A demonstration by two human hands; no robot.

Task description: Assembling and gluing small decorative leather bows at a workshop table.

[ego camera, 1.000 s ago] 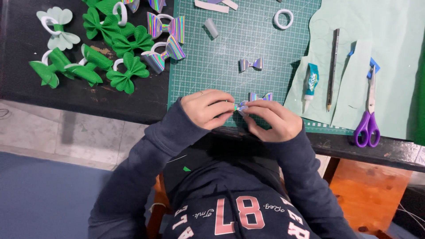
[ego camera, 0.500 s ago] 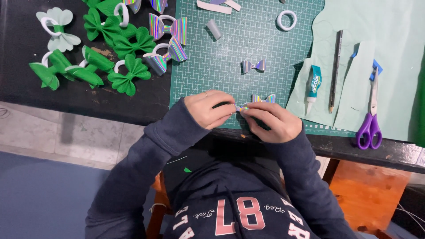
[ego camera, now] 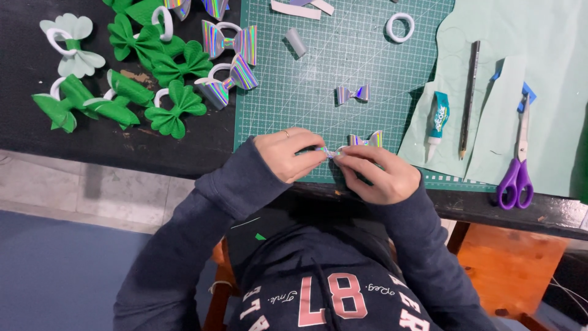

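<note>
My left hand [ego camera: 293, 154] pinches one end of a small shiny bow [ego camera: 361, 142], thumb and forefinger pressed together on it right at the tips. My right hand [ego camera: 375, 173] takes the other side, fingers closed on the middle of the piece, so the bow sits between the two sets of fingertips, just above the near edge of the green mat [ego camera: 318, 73].

I judge it nearly weightless: thin foil-faced sheet, a bit springy, likely to crease if I squeeze the loops. The surface looks slick, so the waist is the place to grip, where the material is gathered and stiffest, leaving the wings free.

It is silvery with rainbow bands of pink, blue and green. One wing shows beyond my right fingertips; the rest is hidden under them.

Well beyond my left fingers lie green bows [ego camera: 174, 107] and larger shiny bows [ego camera: 231, 43] on white rings. Straight past both fingertips is a second small bow [ego camera: 352, 94]. Off past my right fingers are glue [ego camera: 437, 119], a pencil [ego camera: 469, 98] and purple scissors [ego camera: 516, 165].
</note>
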